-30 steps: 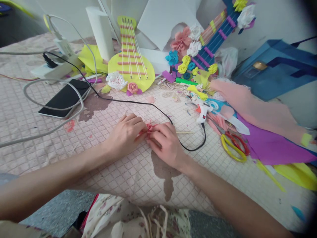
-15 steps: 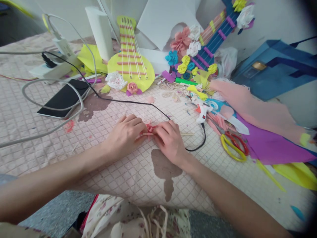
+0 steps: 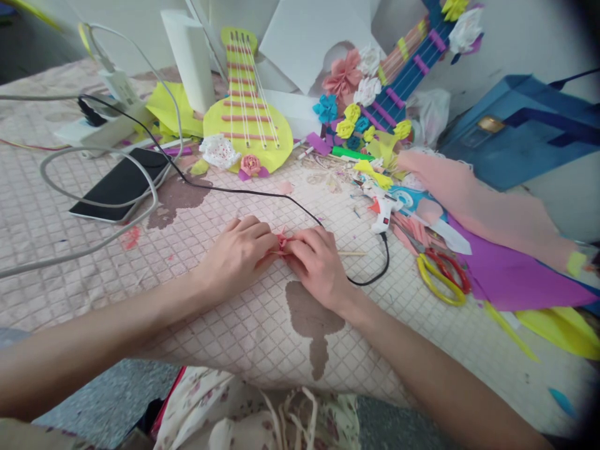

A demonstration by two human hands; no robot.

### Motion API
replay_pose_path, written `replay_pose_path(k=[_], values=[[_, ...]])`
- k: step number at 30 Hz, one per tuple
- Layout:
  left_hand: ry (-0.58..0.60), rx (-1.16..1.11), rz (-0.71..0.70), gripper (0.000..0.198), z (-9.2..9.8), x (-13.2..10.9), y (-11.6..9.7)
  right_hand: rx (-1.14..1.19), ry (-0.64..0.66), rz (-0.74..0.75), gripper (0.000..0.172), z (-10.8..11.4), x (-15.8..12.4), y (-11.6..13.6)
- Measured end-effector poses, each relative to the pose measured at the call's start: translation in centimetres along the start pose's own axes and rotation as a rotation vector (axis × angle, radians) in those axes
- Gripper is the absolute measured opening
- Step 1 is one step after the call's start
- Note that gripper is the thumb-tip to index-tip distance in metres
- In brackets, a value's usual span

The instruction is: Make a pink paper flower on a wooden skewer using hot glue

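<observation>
Left hand [image 3: 238, 250] and right hand [image 3: 319, 265] pinch pink paper [image 3: 282, 242] left of the glue gun [image 3: 385, 214]. Probably light, tearable: hold edges gently.

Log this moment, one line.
left hand: pinching pink paper | right hand: pinching pink paper | thin stick: protruding rightward | glue gun: unheld

Room on cloth [image 3: 244, 340] in front; blk cable [image 3: 253, 192] bars back & R, prob. under R hand [image 3: 321, 265].

The central paper piece [image 3: 282, 241] is coral pink, the desk cloth [image 3: 225, 337] diamond-gridded pale pink, the craft guitar [image 3: 255, 125] at eleven o'clock lime yellow, the scissors [image 3: 424, 271] at three red-and-yellow-handled.
</observation>
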State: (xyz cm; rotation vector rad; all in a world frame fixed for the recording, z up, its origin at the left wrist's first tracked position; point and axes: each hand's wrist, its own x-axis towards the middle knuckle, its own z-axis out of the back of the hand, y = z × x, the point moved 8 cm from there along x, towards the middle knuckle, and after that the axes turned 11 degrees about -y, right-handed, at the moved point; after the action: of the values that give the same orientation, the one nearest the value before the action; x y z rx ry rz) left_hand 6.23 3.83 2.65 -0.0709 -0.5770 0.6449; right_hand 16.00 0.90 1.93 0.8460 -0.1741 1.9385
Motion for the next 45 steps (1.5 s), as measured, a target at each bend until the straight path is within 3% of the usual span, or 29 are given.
replay_pose_path(k=[9,15,21,36,41,45], values=[[-0.071,0.09,-0.023,0.012,0.7,0.1,-0.4,-0.028,0.045,0.023,0.014,-0.1,0.0,0.2],[-0.04,0.077,-0.035,0.016,0.7,0.1,-0.5,-0.032,0.053,0.021,0.014,-0.2,-0.1,0.2],[-0.028,0.092,-0.036,0.017,0.6,0.0,-0.6,0.056,-0.02,-0.045,0.014,0.8,0.0,0.3],[-0.057,0.04,0.029,0.011,0.9,0.0,0.3,0.015,0.07,0.015,0.017,-0.1,-0.3,1.3],[-0.058,0.009,0.026,0.011,0.9,-0.1,0.3,0.043,-0.029,-0.044,0.014,0.8,-0.1,0.2],[-0.027,0.004,0.026,0.011,0.7,0.0,0.2,0.018,-0.008,-0.038,0.012,0.2,-0.1,-0.3]])
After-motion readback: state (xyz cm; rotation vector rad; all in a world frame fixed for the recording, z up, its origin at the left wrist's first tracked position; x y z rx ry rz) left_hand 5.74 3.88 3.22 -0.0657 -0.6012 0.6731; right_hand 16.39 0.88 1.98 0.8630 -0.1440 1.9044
